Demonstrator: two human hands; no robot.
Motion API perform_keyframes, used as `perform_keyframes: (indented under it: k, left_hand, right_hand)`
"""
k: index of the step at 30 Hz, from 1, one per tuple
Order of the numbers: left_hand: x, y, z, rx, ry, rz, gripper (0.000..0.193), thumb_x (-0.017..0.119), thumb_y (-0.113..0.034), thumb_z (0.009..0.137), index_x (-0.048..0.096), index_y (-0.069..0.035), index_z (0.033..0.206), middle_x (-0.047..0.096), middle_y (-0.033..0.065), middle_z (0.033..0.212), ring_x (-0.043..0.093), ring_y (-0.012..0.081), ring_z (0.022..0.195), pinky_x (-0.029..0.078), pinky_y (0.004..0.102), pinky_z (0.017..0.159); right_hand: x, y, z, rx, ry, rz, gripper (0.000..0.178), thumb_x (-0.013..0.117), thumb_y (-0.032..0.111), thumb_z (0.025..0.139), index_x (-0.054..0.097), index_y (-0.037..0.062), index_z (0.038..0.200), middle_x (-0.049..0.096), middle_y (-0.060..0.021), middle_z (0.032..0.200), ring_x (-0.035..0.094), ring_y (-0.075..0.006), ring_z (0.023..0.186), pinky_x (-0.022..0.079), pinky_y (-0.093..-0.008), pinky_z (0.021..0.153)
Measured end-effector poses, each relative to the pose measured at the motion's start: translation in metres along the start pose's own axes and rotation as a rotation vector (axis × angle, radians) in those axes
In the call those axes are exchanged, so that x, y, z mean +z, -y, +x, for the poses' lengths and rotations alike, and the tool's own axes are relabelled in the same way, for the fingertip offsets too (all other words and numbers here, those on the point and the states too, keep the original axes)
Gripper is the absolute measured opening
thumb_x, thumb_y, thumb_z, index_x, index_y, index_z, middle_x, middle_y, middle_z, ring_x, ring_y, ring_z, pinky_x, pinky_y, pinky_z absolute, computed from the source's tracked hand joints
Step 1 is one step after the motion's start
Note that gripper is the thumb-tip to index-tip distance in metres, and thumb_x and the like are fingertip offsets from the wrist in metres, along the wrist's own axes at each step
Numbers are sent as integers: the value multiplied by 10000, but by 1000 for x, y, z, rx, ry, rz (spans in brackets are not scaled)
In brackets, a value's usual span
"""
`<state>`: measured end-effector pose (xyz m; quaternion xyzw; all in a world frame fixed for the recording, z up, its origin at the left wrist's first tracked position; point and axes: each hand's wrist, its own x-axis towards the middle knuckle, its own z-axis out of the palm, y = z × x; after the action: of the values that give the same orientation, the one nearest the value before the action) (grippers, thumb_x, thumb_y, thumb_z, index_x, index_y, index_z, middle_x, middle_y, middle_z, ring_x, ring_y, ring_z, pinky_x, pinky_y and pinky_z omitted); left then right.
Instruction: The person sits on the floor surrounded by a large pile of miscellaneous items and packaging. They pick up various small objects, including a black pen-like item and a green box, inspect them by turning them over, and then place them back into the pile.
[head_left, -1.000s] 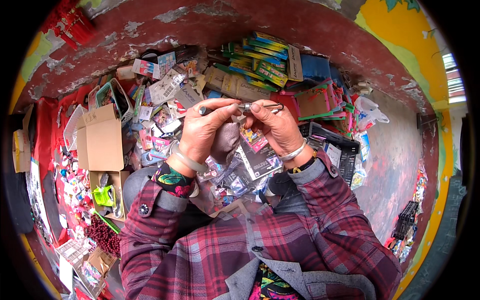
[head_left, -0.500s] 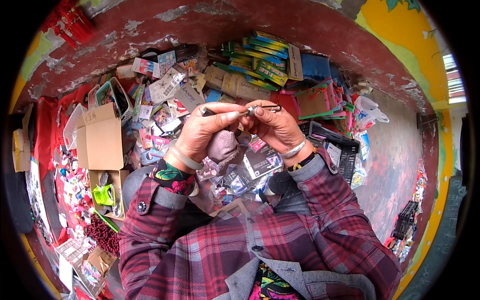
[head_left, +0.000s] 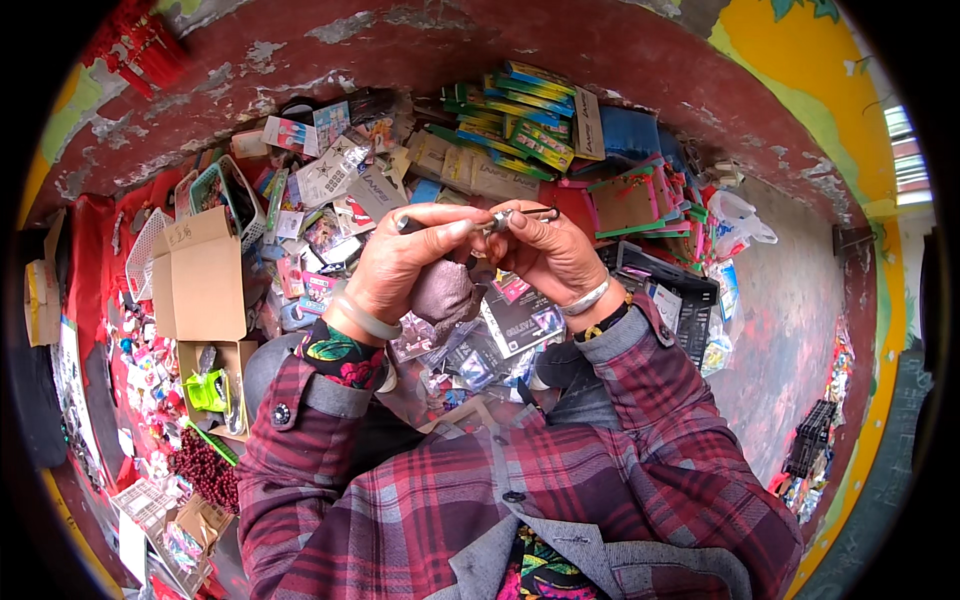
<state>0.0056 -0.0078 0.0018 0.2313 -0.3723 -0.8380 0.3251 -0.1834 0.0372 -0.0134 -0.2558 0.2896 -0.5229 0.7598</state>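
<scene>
My left hand (head_left: 398, 258) and my right hand (head_left: 555, 258) meet in front of me, fingertips nearly touching. Between my right thumb and fingers sits a small silvery metal piece (head_left: 501, 221), with a thin black rod (head_left: 543, 213) sticking out past the thumb. My left thumb and forefinger pinch a thin rod whose tip reaches the metal piece; a dark rounded end (head_left: 405, 224) shows at the left knuckles. What kind of tool these are is too small to tell. Below my left palm hangs a bunched greyish-pink cloth (head_left: 445, 295), apparently tucked under the curled fingers.
Packaged small goods and a dark boxed item (head_left: 520, 320) lie below my hands. Yellow-green boxes (head_left: 540, 110) pile up at the back. A black crate (head_left: 690, 300) stands on the right. An open cardboard box (head_left: 200, 290) and a basket (head_left: 215, 190) are on the left.
My left hand and the cloth have shifted very slightly left, and the cloth hangs a little differently. My right hand keeps almost the same place and grip.
</scene>
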Motion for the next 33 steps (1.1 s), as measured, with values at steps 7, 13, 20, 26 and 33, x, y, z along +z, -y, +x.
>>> perform_keyframes:
  k: [7, 13, 20, 26, 33]
  left_hand:
    - [3, -1, -1, 21, -48, 47, 262, 642, -129, 807, 623, 26, 1017, 627, 58, 836, 551, 110, 744, 440, 231, 694]
    - [3, -3, -2, 24, -50, 79, 229, 628, -110, 812, 630, 26, 996, 632, 62, 848, 561, 115, 766, 444, 237, 712]
    - [4, -5, -3, 28, -43, 55, 220, 620, -110, 818, 630, 28, 989, 648, 74, 848, 572, 120, 784, 450, 237, 726]
    - [-2, -1, -1, 50, -73, 53, 198, 615, -92, 829, 630, 14, 995, 646, 56, 839, 570, 100, 749, 458, 221, 695]
    - [0, 0, 3, 63, -111, 41, 191, 612, -86, 832, 627, 2, 1000, 630, 29, 836, 539, 77, 735, 442, 204, 685]
  right_hand:
    - [-3, -1, 1, 3, 7, 14, 271, 598, 234, 857, 609, -15, 964, 632, -94, 800, 591, -175, 739, 449, -285, 689]
    - [1, 2, 0, 2, 16, 6, 267, 605, 219, 854, 605, -20, 972, 631, -98, 798, 593, -182, 768, 453, -295, 723]
    - [-4, 2, 1, 19, 31, 37, 261, 620, 183, 845, 594, -23, 1003, 631, -110, 803, 612, -211, 853, 462, -294, 752]
    - [3, 5, 0, -38, 0, 1, 224, 611, 126, 845, 584, -17, 1016, 630, -94, 870, 590, -150, 770, 444, -258, 711]
    - [7, 8, -4, -116, -61, -108, 243, 614, 63, 834, 574, 34, 1072, 626, -35, 941, 581, -101, 848, 433, -224, 715]
